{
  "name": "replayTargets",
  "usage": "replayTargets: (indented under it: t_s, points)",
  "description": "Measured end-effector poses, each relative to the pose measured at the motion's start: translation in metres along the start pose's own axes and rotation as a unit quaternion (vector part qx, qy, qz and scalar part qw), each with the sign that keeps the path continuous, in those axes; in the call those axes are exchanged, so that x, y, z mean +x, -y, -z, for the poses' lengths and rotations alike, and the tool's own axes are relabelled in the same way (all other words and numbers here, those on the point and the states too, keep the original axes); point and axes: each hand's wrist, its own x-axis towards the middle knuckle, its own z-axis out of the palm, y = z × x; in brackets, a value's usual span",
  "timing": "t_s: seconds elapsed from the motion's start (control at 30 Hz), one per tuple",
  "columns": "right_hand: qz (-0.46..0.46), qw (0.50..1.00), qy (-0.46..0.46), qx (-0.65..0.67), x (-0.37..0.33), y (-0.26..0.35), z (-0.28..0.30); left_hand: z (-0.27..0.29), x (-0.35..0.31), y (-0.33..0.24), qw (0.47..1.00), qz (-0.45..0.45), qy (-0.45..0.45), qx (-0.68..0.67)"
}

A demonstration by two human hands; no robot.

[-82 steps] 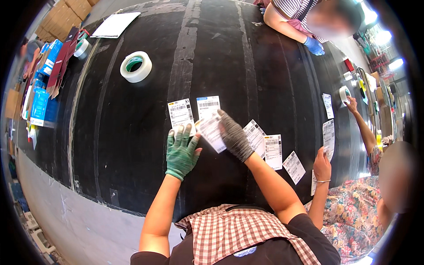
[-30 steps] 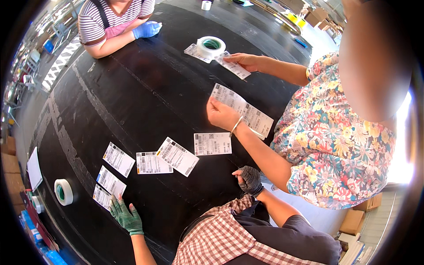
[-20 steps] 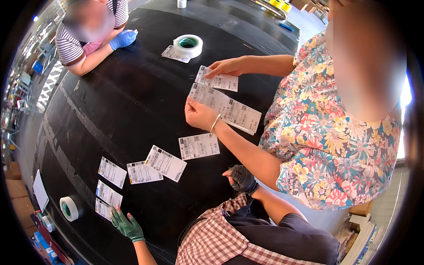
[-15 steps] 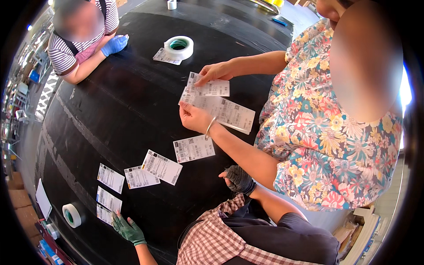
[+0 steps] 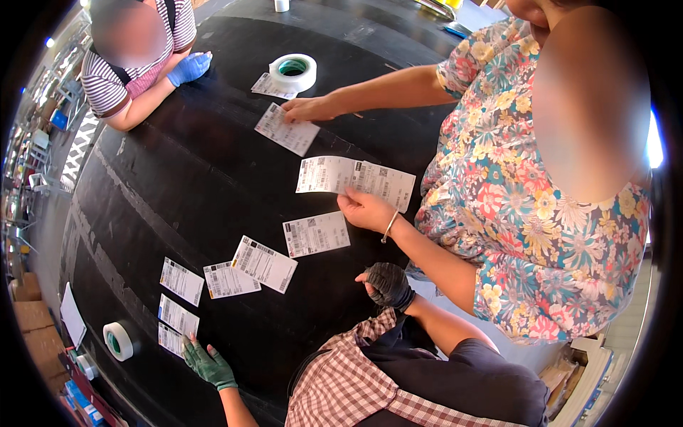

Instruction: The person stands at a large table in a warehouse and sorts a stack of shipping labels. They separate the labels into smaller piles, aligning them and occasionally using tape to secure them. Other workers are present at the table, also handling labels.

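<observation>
Head view, labels laid out on a black bench (image 5: 213, 178). Since the picture about half a second earlier, the view has swung slightly and the left hand (image 5: 208, 364), in a green glove, has kept its place: fingers spread, tips touching the lowest label (image 5: 171, 340) near the bench's near edge. The right hand (image 5: 388, 285), in a dark glove, remains loosely curled on the bench edge, holding nothing. The co-worker's upper hand (image 5: 309, 109) has slid its label (image 5: 286, 129) away from the long strip (image 5: 354, 179), judged a sign that sorting continues. More labels (image 5: 263, 263) lie between. Tape rolls (image 5: 293, 71) (image 5: 117, 340) sit at the far and near-left edges. Cartons and shelving ring the bench; another person leans at its far-left rim.
</observation>
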Motion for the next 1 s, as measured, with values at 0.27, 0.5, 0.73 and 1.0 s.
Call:
replayTargets:
  t_s: [0.27,0.5,0.73,1.0]
  points:
    - [0.011,1.0,-0.004,-0.022,-0.0071,-0.0047,-0.0059,0.0022,0.0014,-0.0007,1.0,-0.01,-0.014,-0.011]
    - [0.016,1.0,-0.015,-0.007,-0.0066,-0.0034,-0.001,0.0074,0.0009,-0.0043,1.0,-0.016,-0.026,-0.004]
    - [0.021,1.0,-0.011,-0.018,-0.0081,-0.0051,-0.0022,0.006,-0.0003,-0.0009,1.0,-0.014,-0.024,-0.005]
    - [0.022,1.0,-0.007,-0.015,-0.0048,-0.0049,0.0008,0.0071,0.0001,-0.0027,1.0,-0.011,-0.027,-0.001]
